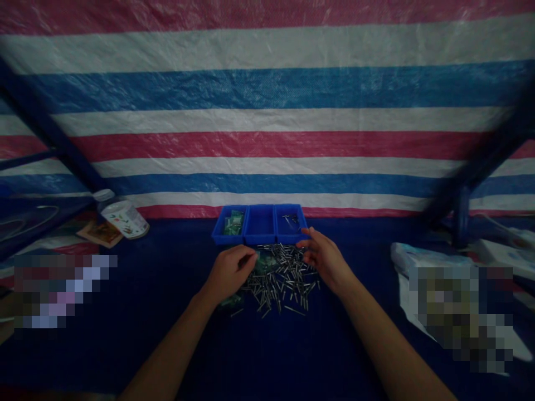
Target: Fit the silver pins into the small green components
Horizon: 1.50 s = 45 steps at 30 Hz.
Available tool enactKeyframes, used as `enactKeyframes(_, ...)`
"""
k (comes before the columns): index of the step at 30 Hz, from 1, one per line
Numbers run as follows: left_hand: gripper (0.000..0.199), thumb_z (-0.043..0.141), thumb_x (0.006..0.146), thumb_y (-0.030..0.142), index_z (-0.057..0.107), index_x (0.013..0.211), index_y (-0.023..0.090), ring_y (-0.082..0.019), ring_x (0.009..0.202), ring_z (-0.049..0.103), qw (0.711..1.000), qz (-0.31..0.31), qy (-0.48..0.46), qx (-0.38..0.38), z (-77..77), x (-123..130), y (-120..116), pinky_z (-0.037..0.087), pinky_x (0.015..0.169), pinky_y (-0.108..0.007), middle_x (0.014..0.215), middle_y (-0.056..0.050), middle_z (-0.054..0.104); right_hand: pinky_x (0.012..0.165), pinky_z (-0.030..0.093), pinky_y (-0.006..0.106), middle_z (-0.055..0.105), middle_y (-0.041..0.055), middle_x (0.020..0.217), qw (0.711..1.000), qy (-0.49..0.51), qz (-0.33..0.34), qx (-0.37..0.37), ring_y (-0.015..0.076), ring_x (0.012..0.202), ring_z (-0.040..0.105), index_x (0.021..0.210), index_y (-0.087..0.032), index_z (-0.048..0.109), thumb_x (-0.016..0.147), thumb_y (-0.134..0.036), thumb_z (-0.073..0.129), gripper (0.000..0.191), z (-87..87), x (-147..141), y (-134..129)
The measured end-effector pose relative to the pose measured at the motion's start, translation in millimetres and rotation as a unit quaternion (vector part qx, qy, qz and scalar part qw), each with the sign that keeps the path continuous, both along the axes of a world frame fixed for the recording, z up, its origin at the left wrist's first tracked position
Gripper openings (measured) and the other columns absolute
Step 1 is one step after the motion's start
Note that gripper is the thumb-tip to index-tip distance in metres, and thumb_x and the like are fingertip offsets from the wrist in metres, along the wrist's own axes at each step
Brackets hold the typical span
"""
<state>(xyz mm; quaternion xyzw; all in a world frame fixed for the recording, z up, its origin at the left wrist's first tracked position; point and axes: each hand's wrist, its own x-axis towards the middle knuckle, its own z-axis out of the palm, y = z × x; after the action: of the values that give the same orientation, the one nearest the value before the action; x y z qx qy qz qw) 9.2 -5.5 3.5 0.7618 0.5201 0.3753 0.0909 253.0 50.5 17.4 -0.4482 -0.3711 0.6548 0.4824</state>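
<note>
Left hand (229, 272) is curling narrowly at the left of the metal pin pile (288, 273), its hold impossible to tell; right hand (328, 259) is spreading its fingers loosely at the pile's right. Three blue bins (260, 239) are sitting just behind the pile, green packets (264, 263) lying at its left.

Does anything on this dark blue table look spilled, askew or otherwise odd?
Slim silvery metal pins lie scattered at all angles on the dark blue table, in front of the three blue plastic trays, which could be a spill or just a working pile. Pixelated patches at both sides can't be judged.
</note>
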Motion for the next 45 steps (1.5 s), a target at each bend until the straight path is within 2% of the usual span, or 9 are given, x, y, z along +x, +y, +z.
enactKeyframes(3, 0.020, 0.054, 0.096, 0.027, 0.066, 0.082, 0.019, -0.013, 0.064, 0.059, 1.000, -0.001, 0.003, -0.012, 1.3, 0.6, -0.7, 0.043, 0.061, -0.026, 0.071, 0.001, 0.063, 0.045, 0.027, 0.024, 0.069, 0.0016, 0.076, 0.999, -0.051, -0.005, 0.008, 0.0093, 0.044, 0.048, 0.106, -0.021, 0.064, 0.074, -0.059, 0.065, 0.050, -2.1, -0.2, 0.8)
enactKeyframes(6, 0.019, 0.054, 0.095, 0.026, 0.066, 0.083, 0.019, -0.013, 0.066, 0.060, 1.000, 0.002, 0.006, -0.019, 1.0, 0.4, -0.6, 0.043, 0.061, -0.026, 0.072, 0.000, 0.064, 0.050, 0.034, 0.028, 0.068, 0.0010, 0.072, 0.975, -0.190, -0.022, 0.111, 0.0125, 0.049, 0.051, 0.095, -0.021, 0.068, 0.077, -0.052, 0.064, 0.036, -7.3, 2.8, 2.9)
enactKeyframes(10, 0.018, 0.054, 0.095, 0.027, 0.066, 0.083, 0.020, -0.014, 0.067, 0.061, 1.000, 0.006, 0.010, -0.019, 0.2, -0.8, 0.4, 0.044, 0.063, -0.027, 0.075, 0.000, 0.066, 0.076, 0.044, 0.035, 0.071, 0.0045, 0.083, 0.867, -0.416, 0.003, 0.275, 0.0207, 0.078, 0.063, 0.089, -0.022, 0.072, 0.086, -0.035, 0.060, 0.018, -13.4, 4.8, 1.2)
enactKeyframes(13, 0.018, 0.055, 0.095, 0.027, 0.067, 0.085, 0.019, -0.014, 0.068, 0.061, 1.000, 0.014, 0.014, -0.019, 0.3, -1.8, 1.1, 0.045, 0.064, -0.027, 0.075, -0.001, 0.067, 0.085, 0.043, 0.038, 0.071, 0.0075, 0.094, 0.784, -0.524, 0.061, 0.328, 0.0232, 0.089, 0.061, 0.092, -0.020, 0.074, 0.089, -0.029, 0.058, 0.018, -17.6, 2.0, -2.5)
enactKeyframes(15, 0.017, 0.055, 0.095, 0.027, 0.067, 0.085, 0.019, -0.014, 0.068, 0.061, 0.999, 0.019, 0.019, -0.022, 0.2, -2.4, 1.6, 0.045, 0.065, -0.027, 0.075, 0.000, 0.067, 0.087, 0.043, 0.038, 0.071, 0.0084, 0.098, 0.750, -0.563, 0.079, 0.338, 0.0240, 0.092, 0.059, 0.096, -0.019, 0.074, 0.090, -0.029, 0.058, 0.019, -19.9, -0.6, -4.8)
enactKeyframes(18, 0.018, 0.055, 0.095, 0.027, 0.067, 0.085, 0.019, -0.014, 0.068, 0.061, 0.999, 0.020, 0.023, -0.027, -0.9, -2.9, 2.1, 0.045, 0.066, -0.027, 0.075, 0.000, 0.067, 0.086, 0.043, 0.037, 0.070, 0.0078, 0.100, 0.730, -0.586, 0.090, 0.339, 0.0240, 0.093, 0.058, 0.097, -0.020, 0.074, 0.092, -0.029, 0.056, 0.020, -21.3, -2.8, -6.8)
enactKeyframes(32, 0.018, 0.055, 0.095, 0.028, 0.067, 0.086, 0.019, -0.014, 0.069, 0.061, 0.999, 0.014, 0.017, -0.030, -5.1, -3.1, 3.8, 0.044, 0.065, -0.027, 0.077, 0.000, 0.067, 0.080, 0.041, 0.034, 0.069, 0.0071, 0.097, 0.720, -0.606, 0.072, 0.329, 0.0225, 0.089, 0.057, 0.088, -0.021, 0.071, 0.094, -0.023, 0.051, 0.021, -19.6, -5.9, -9.0)
enactKeyframes(38, 0.019, 0.054, 0.096, 0.028, 0.067, 0.085, 0.019, -0.013, 0.068, 0.060, 0.999, 0.012, 0.013, -0.029, -2.8, -2.3, 3.0, 0.043, 0.065, -0.027, 0.075, 0.001, 0.065, 0.083, 0.042, 0.035, 0.068, 0.0069, 0.093, 0.755, -0.550, 0.013, 0.358, 0.0225, 0.089, 0.057, 0.087, -0.020, 0.069, 0.093, -0.022, 0.051, 0.019, -24.8, -4.1, -4.1)
enactKeyframes(45, 0.015, 0.057, 0.095, 0.029, 0.068, 0.097, 0.020, -0.013, 0.069, 0.061, 1.000, 0.006, -0.008, -0.013, -3.0, -3.0, 2.0, 0.046, 0.065, -0.026, 0.079, 0.000, 0.066, 0.075, 0.045, 0.033, 0.068, 0.0056, 0.087, 0.831, -0.406, -0.045, 0.378, 0.0197, 0.080, 0.061, 0.087, -0.019, 0.067, 0.092, -0.025, 0.053, 0.015, -18.6, -5.0, -4.0)
